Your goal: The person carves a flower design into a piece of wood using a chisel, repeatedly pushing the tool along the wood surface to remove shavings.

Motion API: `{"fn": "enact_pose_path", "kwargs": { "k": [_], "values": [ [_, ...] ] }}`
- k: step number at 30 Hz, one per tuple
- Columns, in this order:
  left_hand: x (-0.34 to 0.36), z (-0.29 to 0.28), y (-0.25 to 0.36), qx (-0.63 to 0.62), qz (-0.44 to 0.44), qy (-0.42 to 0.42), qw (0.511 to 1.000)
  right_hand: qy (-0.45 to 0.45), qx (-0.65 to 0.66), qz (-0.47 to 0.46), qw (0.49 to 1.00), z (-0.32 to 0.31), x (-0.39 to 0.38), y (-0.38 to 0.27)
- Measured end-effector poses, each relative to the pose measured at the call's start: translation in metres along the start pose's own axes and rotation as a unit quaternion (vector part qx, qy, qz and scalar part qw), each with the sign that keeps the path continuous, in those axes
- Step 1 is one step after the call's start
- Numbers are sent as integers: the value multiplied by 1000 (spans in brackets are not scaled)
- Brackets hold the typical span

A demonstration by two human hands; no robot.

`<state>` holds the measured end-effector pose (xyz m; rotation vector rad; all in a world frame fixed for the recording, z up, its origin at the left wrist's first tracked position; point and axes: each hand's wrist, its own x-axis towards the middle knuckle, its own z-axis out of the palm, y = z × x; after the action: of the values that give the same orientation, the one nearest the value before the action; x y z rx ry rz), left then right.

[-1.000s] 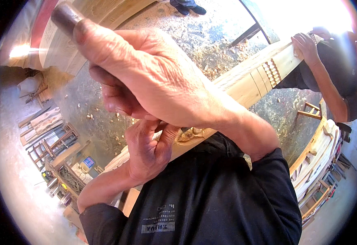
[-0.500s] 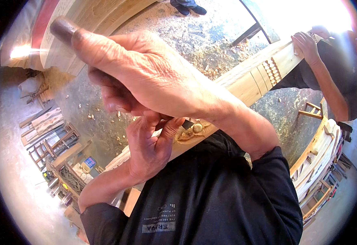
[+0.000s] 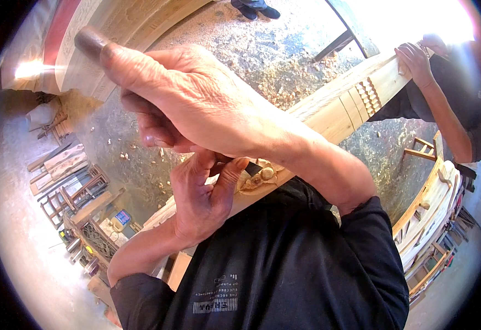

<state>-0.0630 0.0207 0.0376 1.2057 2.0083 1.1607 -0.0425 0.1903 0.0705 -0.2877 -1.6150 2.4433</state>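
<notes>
A woodcarver's right hand [image 3: 196, 102] is wrapped tight around the dark handle of a chisel [image 3: 89, 41], raised above a long pale wooden beam [image 3: 337, 107]. Just below it the left hand [image 3: 205, 198] closes its fingers about the chisel's shaft, whose blade meets a rounded carved ornament [image 3: 260, 177] on the beam's near stretch. At the beam's far end, past a band of carved notches [image 3: 370, 96], another person's hand [image 3: 415, 60] rests on the wood. Wood chips [image 3: 273, 60] litter the floor beyond the beam.
</notes>
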Motion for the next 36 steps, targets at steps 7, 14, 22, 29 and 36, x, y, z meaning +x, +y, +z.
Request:
{"fn": "enact_pose_path", "kwargs": {
  "k": [7,14,22,29,36],
  "values": [
    [-1,1,-1,-22,-19,-8,1000,9,18,23,1000,1,1,0],
    [-1,2,-1,-42,-24,-7,999,4,18,23,1000,2,3,6],
    [-5,1,-4,-71,-78,-9,994,-18,32,7,999,3,12,17],
    [-6,-4,0,-74,-58,0,996,4,64,18,998,2,9,-2],
    [-2,4,-1,-68,-35,18,997,38,170,-7,985,-17,-12,-18]
  ]
}}
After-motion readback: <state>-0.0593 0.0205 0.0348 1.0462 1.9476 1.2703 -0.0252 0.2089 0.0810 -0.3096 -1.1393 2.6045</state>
